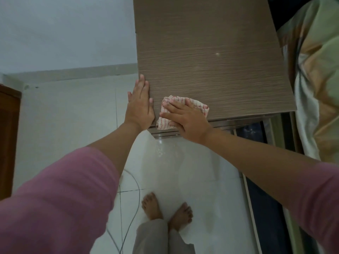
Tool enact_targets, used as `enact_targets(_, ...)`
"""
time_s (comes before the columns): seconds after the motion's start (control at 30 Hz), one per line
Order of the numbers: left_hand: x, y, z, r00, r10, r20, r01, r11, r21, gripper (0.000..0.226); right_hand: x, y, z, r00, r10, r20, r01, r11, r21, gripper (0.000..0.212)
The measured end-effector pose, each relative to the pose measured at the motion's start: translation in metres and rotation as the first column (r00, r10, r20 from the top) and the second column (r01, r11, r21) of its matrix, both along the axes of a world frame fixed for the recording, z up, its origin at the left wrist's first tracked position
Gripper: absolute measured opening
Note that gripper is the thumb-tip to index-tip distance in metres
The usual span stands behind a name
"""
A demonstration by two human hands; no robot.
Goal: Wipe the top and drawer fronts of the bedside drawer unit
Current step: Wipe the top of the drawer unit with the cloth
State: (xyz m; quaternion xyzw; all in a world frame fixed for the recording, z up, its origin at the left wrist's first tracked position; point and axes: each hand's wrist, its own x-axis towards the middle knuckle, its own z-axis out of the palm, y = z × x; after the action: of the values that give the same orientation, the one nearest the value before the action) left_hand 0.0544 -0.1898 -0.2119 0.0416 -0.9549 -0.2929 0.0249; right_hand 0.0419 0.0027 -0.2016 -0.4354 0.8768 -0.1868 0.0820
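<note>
1. The right hand (185, 120) is pressing a folded white cloth with thin red stripes (183, 109) flat onto the brown wood-grain laminate top of the bedside drawer unit (211, 61), at the near-left corner. Its fingers are lying spread and fairly straight over the cloth, pushing down rather than clutching it, which looks suited to sliding the cloth across the surface.
2. The cloth is overhanging the front edge slightly, probably so the rim is getting wiped along with the top.
3. The left hand (139, 105) is lying flat against the unit's left side edge, fingers straight and together, thumb resting on the top; it is holding nothing and seems to be steadying the unit against the wiping push.
4. The drawer fronts (229, 125) are showing only as thin stepped edges below the top, so their condition is hard to tell.
5. A bed with green and tan patterned bedding (315, 70) is crowding the unit's right side, limiting reach there.
6. A thin grey cable (135, 195) is trailing across the white tiled floor (192, 171) near the person's bare feet (166, 209), a possible trip hazard.
</note>
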Motion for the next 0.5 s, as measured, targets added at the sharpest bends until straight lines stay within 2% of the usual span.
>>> enact_targets(0.13, 0.000, 0.001, 0.002, 1.000, -0.010, 0.017, 0.010, 1.000, -0.010, 0.052, 0.015, 0.006, 0.013, 0.990, 0.040, 0.135, -0.047, 0.998, 0.047, 0.049)
enact_targets(0.33, -0.001, 0.003, 0.013, 0.995, -0.011, 0.104, 0.016, 0.999, -0.047, 0.054, 0.020, 0.007, 0.057, 0.941, -0.013, 0.339, -0.005, 0.999, 0.051, 0.035)
enact_targets(0.5, -0.003, 0.002, 0.023, 0.986, -0.023, 0.165, 0.036, 0.996, -0.081, 0.054, -0.005, 0.004, 0.090, 0.903, -0.177, 0.391, 0.194, 0.981, -0.005, 0.033)
